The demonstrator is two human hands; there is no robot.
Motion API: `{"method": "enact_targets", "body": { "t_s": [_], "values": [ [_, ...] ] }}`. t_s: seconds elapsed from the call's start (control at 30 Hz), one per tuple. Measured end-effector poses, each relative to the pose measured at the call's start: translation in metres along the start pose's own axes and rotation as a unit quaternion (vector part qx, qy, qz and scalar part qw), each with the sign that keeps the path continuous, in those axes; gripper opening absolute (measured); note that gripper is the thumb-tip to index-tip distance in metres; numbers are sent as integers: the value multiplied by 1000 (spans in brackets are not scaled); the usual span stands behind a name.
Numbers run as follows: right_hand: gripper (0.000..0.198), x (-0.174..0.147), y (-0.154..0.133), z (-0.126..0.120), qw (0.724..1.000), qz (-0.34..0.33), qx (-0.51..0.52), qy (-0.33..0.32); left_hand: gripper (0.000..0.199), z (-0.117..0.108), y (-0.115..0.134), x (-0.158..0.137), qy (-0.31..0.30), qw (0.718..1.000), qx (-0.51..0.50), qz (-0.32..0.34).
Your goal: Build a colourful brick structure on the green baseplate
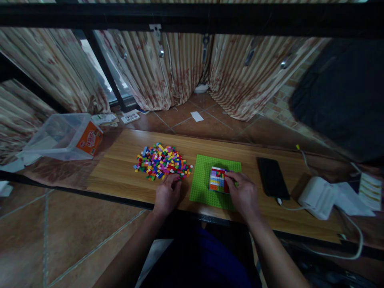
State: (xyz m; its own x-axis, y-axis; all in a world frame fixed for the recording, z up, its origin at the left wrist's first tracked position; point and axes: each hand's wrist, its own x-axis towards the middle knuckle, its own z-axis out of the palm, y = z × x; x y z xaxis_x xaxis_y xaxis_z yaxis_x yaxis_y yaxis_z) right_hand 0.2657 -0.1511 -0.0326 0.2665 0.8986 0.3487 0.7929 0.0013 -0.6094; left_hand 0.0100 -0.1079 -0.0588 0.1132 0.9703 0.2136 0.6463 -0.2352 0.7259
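A heap of small colourful building bricks (pixel 162 160) lies on the left part of the wooden board. My left hand (pixel 168 194) is at the heap's near edge, thumb and forefinger pinched together; what is between them, if anything, is too small to make out. On the green baseplate (pixel 199 188) stands a block of stacked bricks (pixel 216 180) with rows of white, purple, yellow, blue, orange and red. My right hand (pixel 243 192) touches the right side of this block, its fingers bent over the edge. Whether a loose brick is in those fingers is hidden.
Right of the baseplate lies a black phone (pixel 272 178) with a white cable plugged in. A white charger box (pixel 318 198) and papers are farther right. A clear plastic bin (pixel 66 138) with an orange label stands left of the wooden board (pixel 120 164). Curtains (pixel 168 72) hang behind.
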Motion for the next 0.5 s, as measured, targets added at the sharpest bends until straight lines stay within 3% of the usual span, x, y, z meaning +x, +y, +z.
{"method": "enact_targets", "body": {
  "t_s": [0.2, 0.5],
  "values": [
    [29, 9, 1, 4, 999, -14, -26, -29, 15, 1, 1, 0, -8, 999, 43, 11],
    [28, 12, -5, 10, 999, -10, -33, -16, 17, 2, 3, -4, -25, 998, 58, 28]
  ]
}}
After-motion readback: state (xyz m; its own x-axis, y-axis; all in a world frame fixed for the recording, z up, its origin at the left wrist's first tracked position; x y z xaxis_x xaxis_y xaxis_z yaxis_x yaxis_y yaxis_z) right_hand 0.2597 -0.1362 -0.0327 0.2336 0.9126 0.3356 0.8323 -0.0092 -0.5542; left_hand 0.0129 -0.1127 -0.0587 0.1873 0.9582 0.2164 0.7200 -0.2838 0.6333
